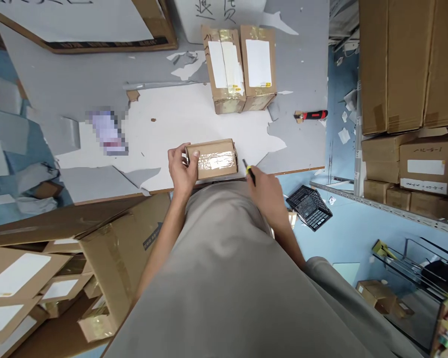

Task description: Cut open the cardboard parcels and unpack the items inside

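Note:
A small brown cardboard box (212, 160), with clear shiny tape along its top, sits at the near edge of the table. My left hand (182, 171) grips its left end, thumb on top and fingers around the far side. In my right hand (267, 191) is a black and yellow marker-like tool or knife (250, 172), its dark tip pointing up and left. That tip is just right of the box's right end, apart from it. The fingers of my right hand are wrapped round the tool, hiding most of it.
Two taped boxes with white labels (259, 64) stand farther back. A red and black-handled cutter (311, 115) lies right, a pixelated phone-like item (108, 132) left. A large open carton (112, 263) holds labelled boxes at lower left. A black crate (309, 206) is on the floor.

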The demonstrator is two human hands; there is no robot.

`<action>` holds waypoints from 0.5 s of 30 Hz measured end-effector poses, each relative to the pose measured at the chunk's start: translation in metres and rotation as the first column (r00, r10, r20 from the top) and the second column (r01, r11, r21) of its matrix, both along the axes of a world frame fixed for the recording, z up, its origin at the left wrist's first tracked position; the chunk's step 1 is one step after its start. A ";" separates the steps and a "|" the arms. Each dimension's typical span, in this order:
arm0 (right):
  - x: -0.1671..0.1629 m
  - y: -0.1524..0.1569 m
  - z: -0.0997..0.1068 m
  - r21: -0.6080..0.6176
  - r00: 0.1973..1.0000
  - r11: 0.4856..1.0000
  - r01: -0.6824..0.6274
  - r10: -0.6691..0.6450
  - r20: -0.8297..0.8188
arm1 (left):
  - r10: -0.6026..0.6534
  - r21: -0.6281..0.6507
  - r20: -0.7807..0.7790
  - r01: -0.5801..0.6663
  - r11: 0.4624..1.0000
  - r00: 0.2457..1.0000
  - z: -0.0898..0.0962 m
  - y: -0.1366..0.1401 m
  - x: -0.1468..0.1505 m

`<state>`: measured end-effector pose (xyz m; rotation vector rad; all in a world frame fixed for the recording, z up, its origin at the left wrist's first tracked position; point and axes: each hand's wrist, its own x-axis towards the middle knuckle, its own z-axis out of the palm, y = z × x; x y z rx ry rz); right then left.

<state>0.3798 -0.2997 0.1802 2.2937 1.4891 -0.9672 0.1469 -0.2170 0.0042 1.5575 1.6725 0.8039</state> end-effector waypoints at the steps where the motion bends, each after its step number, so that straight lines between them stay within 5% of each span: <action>1: 0.010 0.000 -0.010 0.070 0.998 0.996 0.051 -0.053 0.026 | 0.016 -0.003 0.012 -0.016 1.000 1.000 -0.001 0.000 -0.005; 4: 0.043 0.012 -0.066 0.198 0.977 0.965 0.174 -0.195 0.087 | 0.069 0.001 0.039 -0.069 0.998 0.997 -0.004 0.001 -0.023; 9: 0.076 0.045 -0.175 0.068 0.952 0.949 0.308 -0.306 -0.028 | 0.163 -0.018 0.076 -0.162 0.987 0.984 -0.013 0.004 -0.048; 12: 0.074 0.050 -0.205 0.062 0.942 0.941 0.332 -0.328 -0.070 | 0.249 -0.053 0.074 -0.246 0.968 0.966 -0.018 0.006 -0.059; 15: 0.062 0.046 -0.215 0.239 0.941 0.911 0.337 -0.328 -0.076 | 0.335 -0.117 0.038 -0.329 0.937 0.941 -0.022 0.006 -0.069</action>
